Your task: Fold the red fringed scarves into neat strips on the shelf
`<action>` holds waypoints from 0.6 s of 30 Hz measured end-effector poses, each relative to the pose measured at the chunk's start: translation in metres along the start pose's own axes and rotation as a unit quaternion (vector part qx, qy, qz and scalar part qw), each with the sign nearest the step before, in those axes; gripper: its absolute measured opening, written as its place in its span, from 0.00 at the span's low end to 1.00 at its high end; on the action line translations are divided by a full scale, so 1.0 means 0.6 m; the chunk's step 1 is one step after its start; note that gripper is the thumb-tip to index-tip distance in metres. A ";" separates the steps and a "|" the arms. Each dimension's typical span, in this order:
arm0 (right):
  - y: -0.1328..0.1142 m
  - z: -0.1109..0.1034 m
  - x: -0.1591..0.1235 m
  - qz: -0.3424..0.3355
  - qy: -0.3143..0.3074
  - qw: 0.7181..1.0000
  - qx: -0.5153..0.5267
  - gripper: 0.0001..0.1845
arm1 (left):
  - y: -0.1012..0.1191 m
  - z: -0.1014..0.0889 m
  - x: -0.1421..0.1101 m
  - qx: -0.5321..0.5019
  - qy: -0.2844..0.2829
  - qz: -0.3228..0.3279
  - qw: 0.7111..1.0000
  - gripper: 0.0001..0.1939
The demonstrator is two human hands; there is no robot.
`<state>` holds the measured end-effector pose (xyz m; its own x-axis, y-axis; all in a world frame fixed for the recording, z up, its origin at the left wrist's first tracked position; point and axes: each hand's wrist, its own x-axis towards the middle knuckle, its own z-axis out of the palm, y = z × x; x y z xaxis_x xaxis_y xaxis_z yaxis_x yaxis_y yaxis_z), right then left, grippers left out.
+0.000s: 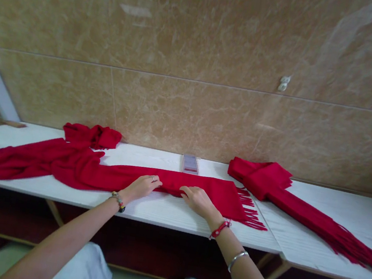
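Observation:
A red fringed scarf [122, 176] lies lengthwise along the white table, flat at its right end and rumpled on the left. My left hand [143, 187] grips its near edge around the middle, fingers curled onto the cloth. A short way to the right, my right hand [196, 200] pinches the same edge between thumb and fingers. Between the two hands the cloth is slightly bunched. The fringe [252, 212] spreads out past the scarf's right end.
Another red scarf [268, 182], folded and fringed, lies on the right. Crumpled red cloth [92, 135] sits at the back left. A small flat rectangular item [191, 164] rests by the tiled wall [183, 115]. Dark shelves are under the white tabletop [173, 216].

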<state>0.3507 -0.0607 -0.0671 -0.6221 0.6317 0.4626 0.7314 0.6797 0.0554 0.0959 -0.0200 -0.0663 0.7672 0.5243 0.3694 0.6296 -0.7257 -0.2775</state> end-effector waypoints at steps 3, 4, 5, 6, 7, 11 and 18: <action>0.004 -0.011 -0.003 0.014 0.018 1.000 0.019 0.06 | 0.000 -0.001 0.001 -0.002 0.011 0.006 1.000 0.12; 0.006 -0.013 -0.005 0.025 0.029 0.999 0.026 0.06 | 0.001 -0.002 0.001 -0.004 0.016 0.010 1.000 0.12; 0.009 -0.015 -0.007 0.039 0.039 0.998 0.036 0.07 | 0.001 -0.003 0.001 -0.005 0.020 0.015 1.000 0.12; 0.012 -0.016 -0.009 0.053 0.047 0.996 0.048 0.07 | 0.002 -0.004 0.001 -0.006 0.023 0.019 1.000 0.12; 0.015 -0.015 -0.011 0.064 0.052 0.995 0.062 0.08 | 0.003 -0.006 0.002 -0.007 0.025 0.022 0.999 0.12; 0.024 -0.008 -0.017 0.074 0.049 0.990 0.105 0.08 | 0.008 -0.018 0.000 -0.014 0.045 0.023 0.999 0.12; 0.035 -0.010 -0.032 0.055 0.032 0.997 0.044 0.11 | 0.002 -0.013 -0.009 -0.036 0.077 -0.001 0.996 0.11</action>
<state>0.3797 -0.0608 -0.0693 -0.5186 0.6813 0.5167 0.7655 0.6391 -0.0745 0.0919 -0.0271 -0.0617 0.7338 0.4554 0.5041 0.6169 -0.7575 -0.2137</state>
